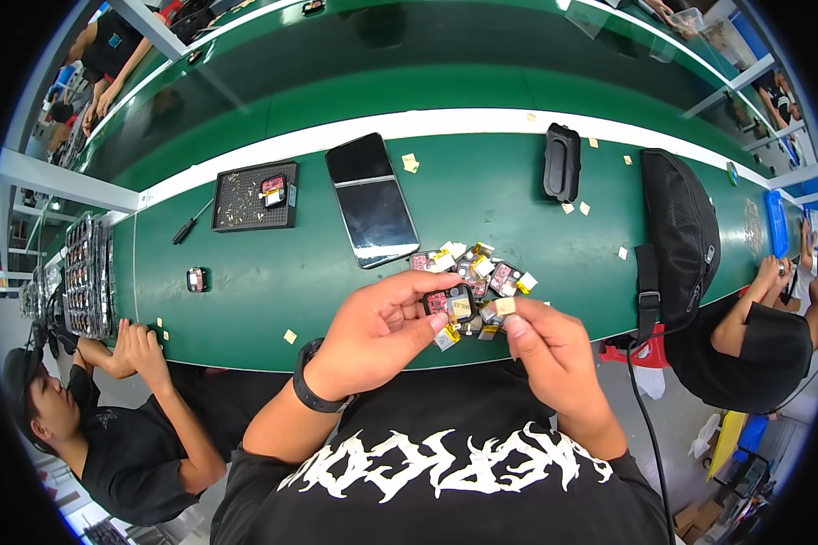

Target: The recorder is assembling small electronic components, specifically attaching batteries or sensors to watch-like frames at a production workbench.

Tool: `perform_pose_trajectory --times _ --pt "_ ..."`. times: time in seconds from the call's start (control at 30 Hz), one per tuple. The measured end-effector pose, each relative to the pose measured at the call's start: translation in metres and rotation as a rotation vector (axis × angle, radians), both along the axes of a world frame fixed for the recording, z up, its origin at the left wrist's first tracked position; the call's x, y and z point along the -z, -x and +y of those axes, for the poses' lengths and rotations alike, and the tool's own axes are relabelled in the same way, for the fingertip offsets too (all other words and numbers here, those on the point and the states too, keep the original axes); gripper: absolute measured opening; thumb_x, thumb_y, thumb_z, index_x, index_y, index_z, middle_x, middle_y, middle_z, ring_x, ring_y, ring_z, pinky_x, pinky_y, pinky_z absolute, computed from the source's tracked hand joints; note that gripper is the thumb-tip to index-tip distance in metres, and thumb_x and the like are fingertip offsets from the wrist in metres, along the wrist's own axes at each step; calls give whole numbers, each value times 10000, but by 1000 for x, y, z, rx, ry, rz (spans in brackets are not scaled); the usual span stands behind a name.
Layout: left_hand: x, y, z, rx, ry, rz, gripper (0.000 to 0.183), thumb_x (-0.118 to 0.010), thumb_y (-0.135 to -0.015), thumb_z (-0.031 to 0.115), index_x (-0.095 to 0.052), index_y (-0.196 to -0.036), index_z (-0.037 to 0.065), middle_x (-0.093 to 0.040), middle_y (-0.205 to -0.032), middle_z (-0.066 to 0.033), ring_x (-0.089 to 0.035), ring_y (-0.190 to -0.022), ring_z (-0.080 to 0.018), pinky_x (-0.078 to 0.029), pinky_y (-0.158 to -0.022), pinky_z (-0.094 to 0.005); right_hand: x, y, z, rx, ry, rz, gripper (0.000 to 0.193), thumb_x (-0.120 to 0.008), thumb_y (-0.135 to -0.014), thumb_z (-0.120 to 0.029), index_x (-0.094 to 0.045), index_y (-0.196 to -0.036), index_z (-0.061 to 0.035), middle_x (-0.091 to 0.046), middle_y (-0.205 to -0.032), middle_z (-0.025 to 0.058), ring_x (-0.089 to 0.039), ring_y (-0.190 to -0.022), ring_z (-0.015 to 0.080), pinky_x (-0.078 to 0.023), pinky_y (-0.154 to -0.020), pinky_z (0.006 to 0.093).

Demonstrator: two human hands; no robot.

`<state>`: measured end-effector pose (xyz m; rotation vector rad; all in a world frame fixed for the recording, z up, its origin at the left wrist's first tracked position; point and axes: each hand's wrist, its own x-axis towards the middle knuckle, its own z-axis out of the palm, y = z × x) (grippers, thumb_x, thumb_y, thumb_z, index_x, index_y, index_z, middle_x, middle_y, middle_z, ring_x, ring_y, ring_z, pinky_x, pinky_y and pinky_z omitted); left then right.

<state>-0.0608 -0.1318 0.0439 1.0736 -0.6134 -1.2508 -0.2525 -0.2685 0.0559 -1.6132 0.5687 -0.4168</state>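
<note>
Between thumb and fingers, my left hand (386, 327) grips a small black square device case (450, 305) with a red circuit board and a pale part inside. My right hand (550, 341) pinches a small cream-coloured paper piece (505, 307) just right of that case. Under and beyond both hands lies a heap of similar device cases (507, 278) with red boards, silvery battery cells and yellow tape; my hands hide some of it. A black band circles my left wrist.
On the green table (273, 272) lie a folding phone (373, 200), a black tray of screws (245, 218) with one device, a screwdriver (187, 227), a black case (562, 162), a black waist bag (680, 236) and scattered paper bits. People sit at both sides; stacked trays (89, 277) stand left.
</note>
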Motion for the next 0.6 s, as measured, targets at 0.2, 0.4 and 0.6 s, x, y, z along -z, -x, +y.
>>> perform_pose_trajectory --times 0.2,0.4,0.6 --pt "-1 4 10 -121 44 -67 380 -573 -972 -87 -557 -1349 -42 -656 -1198 -109 -638 -1098 -138 -531 -940 -295 -1 -8 13 -179 -48 229 385 -626 -1044 -231 -606 -736 -2 -487 -576 -18 -422 -569 48 -357 -498 279" --pt "4 4 17 -229 24 -192 319 -623 -948 -81 -597 -1265 -56 -662 -1174 -111 -661 -1034 -128 -559 -882 -273 0 -9 17 -173 -386 131 181 -533 -1069 -161 -536 -1163 -6 -642 -833 32 -567 -655 67 -438 -580 241" --pt "5 8 20 -321 3 -439 246 -662 -912 -66 -658 -1159 -63 -696 -1046 -112 -696 -958 -139 -592 -777 -279 -10 -23 24 -204 -527 143 189 -515 -1057 -97 -411 -1204 -44 -678 -837 87 -537 -590 68 -434 -546 233"
